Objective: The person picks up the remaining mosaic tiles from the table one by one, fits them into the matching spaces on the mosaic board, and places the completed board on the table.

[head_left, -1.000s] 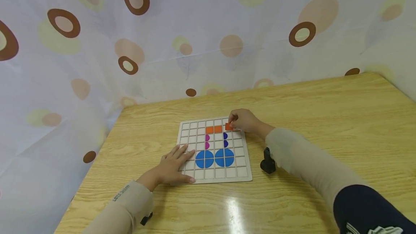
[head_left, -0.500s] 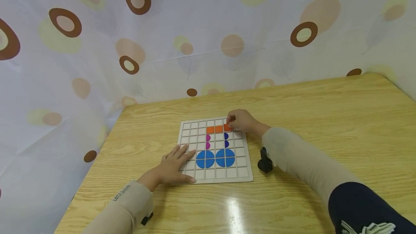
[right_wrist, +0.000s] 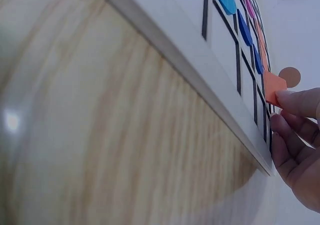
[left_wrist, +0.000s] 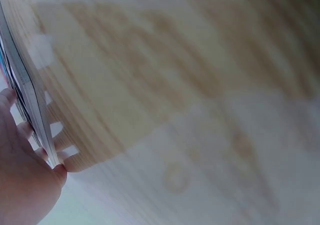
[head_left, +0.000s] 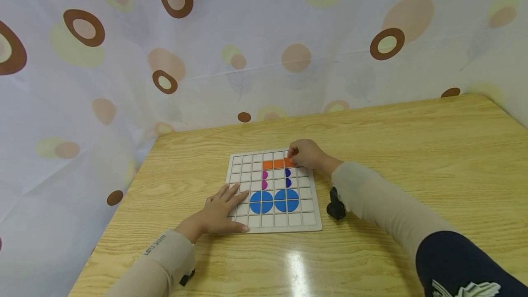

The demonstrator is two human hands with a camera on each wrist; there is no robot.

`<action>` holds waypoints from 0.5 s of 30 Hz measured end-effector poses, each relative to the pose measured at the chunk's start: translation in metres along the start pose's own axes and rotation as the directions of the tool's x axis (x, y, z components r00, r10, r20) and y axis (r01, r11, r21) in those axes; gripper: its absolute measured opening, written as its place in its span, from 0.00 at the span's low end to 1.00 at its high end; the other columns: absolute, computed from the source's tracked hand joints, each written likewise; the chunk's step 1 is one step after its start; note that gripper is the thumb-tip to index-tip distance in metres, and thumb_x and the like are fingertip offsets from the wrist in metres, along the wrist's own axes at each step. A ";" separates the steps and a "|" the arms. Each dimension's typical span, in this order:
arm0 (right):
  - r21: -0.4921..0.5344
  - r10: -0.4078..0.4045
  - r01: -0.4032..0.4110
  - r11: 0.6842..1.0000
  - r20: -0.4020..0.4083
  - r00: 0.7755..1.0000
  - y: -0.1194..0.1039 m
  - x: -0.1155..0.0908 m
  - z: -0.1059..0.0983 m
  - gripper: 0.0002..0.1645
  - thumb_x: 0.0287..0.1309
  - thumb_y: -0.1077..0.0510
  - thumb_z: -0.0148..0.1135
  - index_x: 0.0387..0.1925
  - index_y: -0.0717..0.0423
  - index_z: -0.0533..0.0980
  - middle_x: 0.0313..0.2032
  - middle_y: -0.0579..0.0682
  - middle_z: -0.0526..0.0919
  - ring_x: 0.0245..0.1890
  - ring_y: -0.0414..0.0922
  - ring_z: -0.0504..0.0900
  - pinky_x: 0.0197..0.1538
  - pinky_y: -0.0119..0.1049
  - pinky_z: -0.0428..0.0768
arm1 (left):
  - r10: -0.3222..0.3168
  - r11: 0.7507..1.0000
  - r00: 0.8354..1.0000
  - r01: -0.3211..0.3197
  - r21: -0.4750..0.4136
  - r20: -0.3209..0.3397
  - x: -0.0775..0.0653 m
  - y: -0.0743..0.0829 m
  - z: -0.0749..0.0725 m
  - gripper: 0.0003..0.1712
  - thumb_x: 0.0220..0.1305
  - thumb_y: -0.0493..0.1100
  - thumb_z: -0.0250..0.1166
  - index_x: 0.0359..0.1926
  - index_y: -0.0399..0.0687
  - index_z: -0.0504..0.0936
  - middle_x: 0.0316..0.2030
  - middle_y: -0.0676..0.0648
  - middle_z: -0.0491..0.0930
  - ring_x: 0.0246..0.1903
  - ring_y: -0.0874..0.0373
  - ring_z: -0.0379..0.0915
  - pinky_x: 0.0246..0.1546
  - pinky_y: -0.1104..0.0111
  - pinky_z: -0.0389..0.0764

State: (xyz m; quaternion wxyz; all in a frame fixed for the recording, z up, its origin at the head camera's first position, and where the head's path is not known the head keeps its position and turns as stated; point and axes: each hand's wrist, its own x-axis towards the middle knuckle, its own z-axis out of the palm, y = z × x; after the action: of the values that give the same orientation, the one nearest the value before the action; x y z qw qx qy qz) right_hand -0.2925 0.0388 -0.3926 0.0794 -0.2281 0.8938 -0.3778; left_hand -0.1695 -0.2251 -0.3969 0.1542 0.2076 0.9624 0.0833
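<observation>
A white grid board (head_left: 274, 222) with dark lines lies on the wooden table. My left hand (head_left: 220, 211) rests with spread fingers on its front left corner; in the left wrist view the thumb (left_wrist: 60, 174) is at the board's edge. At the far right of the board, my right hand (head_left: 308, 154) pinches an orange tile (right_wrist: 274, 87), which is tilted up from the grid in the right wrist view. Left of it, other orange tiles (head_left: 273, 164) sit in the same row. Pink half-circles (head_left: 265, 179), dark blue half-circles (head_left: 288, 178) and blue quarter-circle pieces (head_left: 261, 202) occupy cells nearer me.
The table (head_left: 396, 150) extends around the board, widest to the right. Behind it hangs a patterned curtain (head_left: 264, 81). A black wrist camera (head_left: 336, 205) is strapped below the right sleeve.
My right hand has moved slightly left with the orange tile, bringing it up beside the other orange tiles. The left hand stays on the board.
</observation>
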 end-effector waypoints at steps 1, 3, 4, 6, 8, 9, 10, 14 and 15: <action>-0.011 -0.001 0.001 1.000 0.001 1.000 0.000 0.000 0.000 0.02 0.49 0.66 0.57 0.28 0.61 0.76 0.26 0.51 0.76 0.25 0.44 0.69 0.29 0.34 0.69 | 0.001 1.000 1.000 -0.001 0.001 0.000 0.000 0.000 0.000 0.50 0.43 0.69 0.58 0.65 0.60 0.49 0.66 0.49 0.39 0.63 0.47 0.27 0.52 0.44 0.45; -0.033 0.001 -0.001 0.999 0.006 1.000 0.001 0.000 0.001 0.03 0.49 0.66 0.58 0.28 0.61 0.76 0.27 0.51 0.77 0.25 0.44 0.70 0.30 0.34 0.70 | 0.006 1.000 1.000 -0.006 0.000 0.001 0.000 0.001 -0.001 0.50 0.43 0.69 0.58 0.65 0.60 0.49 0.66 0.48 0.40 0.63 0.47 0.27 0.52 0.44 0.44; -0.041 0.002 -0.002 0.999 0.007 1.000 0.001 0.000 0.001 0.03 0.49 0.66 0.58 0.29 0.62 0.76 0.28 0.52 0.77 0.26 0.44 0.70 0.31 0.35 0.70 | 0.008 1.000 1.000 -0.008 0.001 0.001 0.000 0.001 -0.001 0.50 0.43 0.69 0.58 0.65 0.59 0.49 0.66 0.48 0.40 0.63 0.47 0.27 0.52 0.44 0.44; -0.059 -0.003 0.003 0.998 0.011 1.000 0.002 0.000 0.002 0.04 0.49 0.65 0.58 0.30 0.62 0.76 0.30 0.53 0.77 0.26 0.44 0.71 0.32 0.35 0.71 | 0.011 1.000 1.000 -0.011 0.003 0.001 0.000 0.001 -0.001 0.50 0.43 0.69 0.58 0.65 0.59 0.49 0.66 0.48 0.40 0.63 0.47 0.27 0.52 0.44 0.44; -0.064 -0.005 0.005 0.998 0.013 1.000 0.002 -0.001 0.002 0.05 0.49 0.65 0.58 0.30 0.63 0.77 0.31 0.54 0.78 0.27 0.44 0.71 0.32 0.36 0.72 | 0.012 1.000 1.000 -0.012 0.000 0.002 0.000 0.002 -0.001 0.50 0.43 0.69 0.57 0.65 0.59 0.49 0.66 0.48 0.39 0.63 0.47 0.27 0.52 0.44 0.44; -0.069 -0.009 0.010 0.998 0.013 1.000 0.002 -0.001 0.001 0.05 0.49 0.65 0.58 0.30 0.63 0.77 0.31 0.54 0.78 0.26 0.45 0.72 0.32 0.36 0.72 | 0.012 1.000 1.000 -0.012 -0.001 0.002 -0.001 0.002 -0.001 0.50 0.43 0.69 0.57 0.65 0.59 0.49 0.66 0.48 0.39 0.63 0.47 0.27 0.52 0.44 0.44; -0.077 -0.018 0.019 0.997 0.014 1.000 0.002 -0.001 0.001 0.04 0.49 0.65 0.58 0.29 0.63 0.77 0.31 0.54 0.78 0.26 0.45 0.72 0.32 0.36 0.72 | 0.010 1.000 1.000 -0.010 -0.004 0.003 -0.001 0.002 -0.002 0.50 0.43 0.69 0.57 0.65 0.59 0.49 0.66 0.48 0.39 0.63 0.47 0.27 0.53 0.44 0.44; -0.091 -0.037 0.037 0.995 0.011 0.999 -0.001 -0.003 0.001 0.04 0.49 0.66 0.58 0.27 0.63 0.78 0.31 0.55 0.78 0.28 0.45 0.73 0.32 0.36 0.72 | 0.007 1.000 1.000 -0.007 -0.009 0.003 -0.001 0.002 -0.002 0.50 0.43 0.69 0.57 0.65 0.59 0.49 0.66 0.48 0.39 0.63 0.47 0.27 0.53 0.45 0.44; -0.094 -0.037 0.038 0.995 0.009 0.999 -0.001 -0.003 0.001 0.04 0.48 0.66 0.58 0.27 0.63 0.78 0.32 0.55 0.78 0.28 0.45 0.73 0.32 0.36 0.72 | 0.006 1.000 1.000 -0.006 -0.009 0.003 -0.001 0.002 -0.002 0.50 0.43 0.69 0.57 0.65 0.59 0.49 0.66 0.48 0.39 0.63 0.47 0.27 0.53 0.44 0.44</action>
State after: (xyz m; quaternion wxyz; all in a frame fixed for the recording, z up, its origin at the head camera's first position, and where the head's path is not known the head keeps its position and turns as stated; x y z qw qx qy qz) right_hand -0.2891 0.0387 -0.3924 0.0648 -0.2498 0.9058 -0.3361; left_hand -0.1683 -0.2241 -0.3944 0.1563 0.2101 0.9611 0.0879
